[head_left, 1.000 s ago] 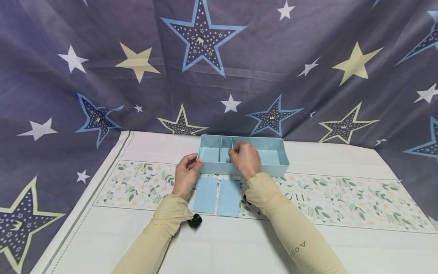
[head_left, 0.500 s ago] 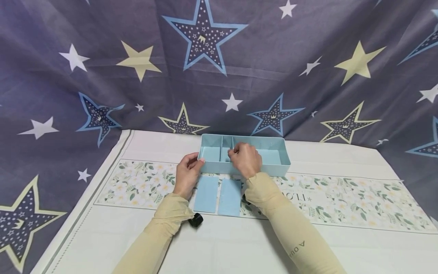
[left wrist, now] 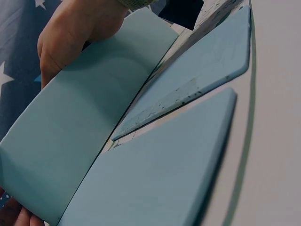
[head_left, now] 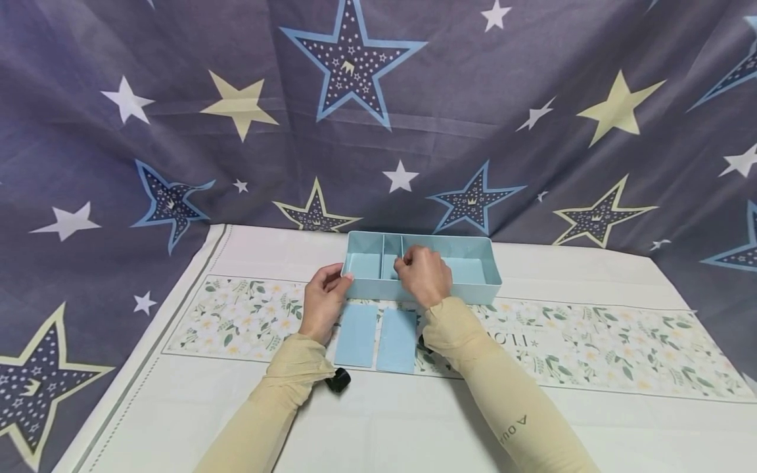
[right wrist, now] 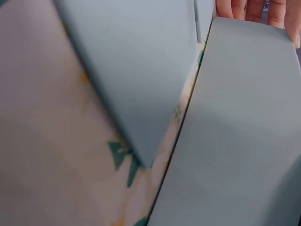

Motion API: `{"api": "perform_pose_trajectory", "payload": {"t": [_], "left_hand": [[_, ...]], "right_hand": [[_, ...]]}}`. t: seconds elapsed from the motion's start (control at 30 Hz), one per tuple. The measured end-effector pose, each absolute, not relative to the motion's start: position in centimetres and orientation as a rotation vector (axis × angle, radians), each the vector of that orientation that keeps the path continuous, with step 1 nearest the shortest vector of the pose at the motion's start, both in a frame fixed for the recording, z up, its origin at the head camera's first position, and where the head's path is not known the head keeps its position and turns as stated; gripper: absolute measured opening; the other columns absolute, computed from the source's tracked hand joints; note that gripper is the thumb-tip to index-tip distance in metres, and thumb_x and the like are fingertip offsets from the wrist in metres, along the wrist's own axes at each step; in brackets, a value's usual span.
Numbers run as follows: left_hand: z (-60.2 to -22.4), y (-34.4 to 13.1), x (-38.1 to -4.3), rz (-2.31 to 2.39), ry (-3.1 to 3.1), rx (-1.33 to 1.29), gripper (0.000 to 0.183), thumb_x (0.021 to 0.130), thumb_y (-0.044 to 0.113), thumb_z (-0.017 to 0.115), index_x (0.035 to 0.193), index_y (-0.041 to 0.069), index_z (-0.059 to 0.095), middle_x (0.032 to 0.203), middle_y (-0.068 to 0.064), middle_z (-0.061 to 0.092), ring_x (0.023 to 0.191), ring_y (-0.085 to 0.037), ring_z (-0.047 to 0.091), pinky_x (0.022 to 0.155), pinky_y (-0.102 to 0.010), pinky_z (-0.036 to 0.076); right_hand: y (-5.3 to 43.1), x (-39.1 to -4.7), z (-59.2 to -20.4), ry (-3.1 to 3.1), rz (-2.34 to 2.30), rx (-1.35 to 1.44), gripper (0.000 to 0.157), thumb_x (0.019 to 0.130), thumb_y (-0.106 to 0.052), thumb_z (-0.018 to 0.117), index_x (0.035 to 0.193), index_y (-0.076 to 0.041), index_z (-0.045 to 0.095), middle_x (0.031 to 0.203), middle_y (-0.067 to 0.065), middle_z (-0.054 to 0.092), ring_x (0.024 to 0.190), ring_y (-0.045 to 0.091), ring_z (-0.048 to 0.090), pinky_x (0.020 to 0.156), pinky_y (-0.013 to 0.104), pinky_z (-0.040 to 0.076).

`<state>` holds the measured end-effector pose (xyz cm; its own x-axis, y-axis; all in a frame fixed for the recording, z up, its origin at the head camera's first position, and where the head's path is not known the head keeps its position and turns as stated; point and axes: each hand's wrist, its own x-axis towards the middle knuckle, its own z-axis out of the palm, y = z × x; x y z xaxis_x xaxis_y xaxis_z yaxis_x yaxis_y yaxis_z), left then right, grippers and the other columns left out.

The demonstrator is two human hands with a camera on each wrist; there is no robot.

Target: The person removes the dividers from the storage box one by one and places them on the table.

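Light-blue, open-topped rectangular plastic box [head_left: 372, 289] stands lengthwise on the white, floral-banded counter [head_left: 384, 420], toward its far edge. Nearest, a small black object [head_left: 339, 380] sits against the beige left sleeve [head_left: 296, 361], too unclear to name. Next come two flat, light-blue rectangular panels [head_left: 356, 335] side by side, slightly apart, just short of the box's near wall; they are best left undisturbed by the forearms. The left hand [head_left: 324, 301] grips the box's left end, thumb at the near corner; a steady hold there should stop the box sliding. Beside it, the right hand [head_left: 427, 276] reaches over the near wall, fingers curled and seemingly pinching the thin, light-blue right divider [head_left: 403, 245], though the fingertips are partly hidden. Seating it well probably means holding it upright, parallel to the thin, light-blue left divider [head_left: 382, 256], and pressing evenly. Behind everything hangs a grey-purple, star-printed fabric curtain [head_left: 367, 154]
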<state>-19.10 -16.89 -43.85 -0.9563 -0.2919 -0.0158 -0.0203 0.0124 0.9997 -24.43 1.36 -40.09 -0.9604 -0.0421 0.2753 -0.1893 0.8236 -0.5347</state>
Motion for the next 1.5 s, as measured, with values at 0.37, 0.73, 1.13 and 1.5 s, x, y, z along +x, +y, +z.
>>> {"api": "perform_pose_trajectory", "payload": {"t": [0.37, 0.73, 1.13, 1.5], "left_hand": [[-43.55, -16.86, -19.08, -2.051, -2.103, 0.349, 0.034, 0.091, 0.022, 0.067, 0.122, 0.010, 0.059, 0.120, -0.008, 0.058, 0.108, -0.019, 0.058, 0.091, -0.036, 0.047], [-43.48, -16.80, -19.09, -2.046, -2.107, 0.357, 0.034, 0.091, 0.021, 0.067, 0.122, 0.010, 0.059, 0.120, -0.008, 0.058, 0.108, -0.020, 0.058, 0.091, -0.036, 0.047], [-43.46, -16.87, -18.95, -2.045, -2.107, 0.354, 0.034, 0.091, 0.021, 0.066, 0.122, 0.010, 0.059, 0.120, -0.008, 0.058, 0.108, -0.020, 0.057, 0.091, -0.037, 0.047], [-43.53, -16.78, -19.05, -2.048, -2.102, 0.349, 0.033, 0.091, 0.020, 0.066, 0.122, 0.009, 0.059, 0.119, -0.009, 0.058, 0.107, -0.020, 0.058, 0.090, -0.036, 0.047]], "right_hand": [[1.40, -24.42, -40.11, -2.744, 0.838, 0.204, 0.019, 0.089, -0.028, 0.063, 0.073, -0.017, 0.063, 0.066, -0.001, 0.061, 0.056, 0.018, 0.054, 0.050, 0.038, 0.043], [1.48, -24.44, -40.31, -2.700, 0.848, 0.219, 0.019, 0.089, -0.023, 0.063, 0.072, -0.017, 0.062, 0.066, 0.000, 0.061, 0.055, 0.019, 0.053, 0.050, 0.040, 0.043], [1.44, -24.44, -40.36, -2.703, 0.853, 0.236, 0.020, 0.090, -0.022, 0.063, 0.071, -0.016, 0.060, 0.065, 0.000, 0.060, 0.056, 0.020, 0.053, 0.051, 0.040, 0.042], [1.46, -24.35, -40.45, -2.694, 0.844, 0.238, 0.020, 0.090, -0.021, 0.062, 0.071, -0.016, 0.060, 0.065, 0.000, 0.060, 0.056, 0.020, 0.053, 0.051, 0.040, 0.043]]}}
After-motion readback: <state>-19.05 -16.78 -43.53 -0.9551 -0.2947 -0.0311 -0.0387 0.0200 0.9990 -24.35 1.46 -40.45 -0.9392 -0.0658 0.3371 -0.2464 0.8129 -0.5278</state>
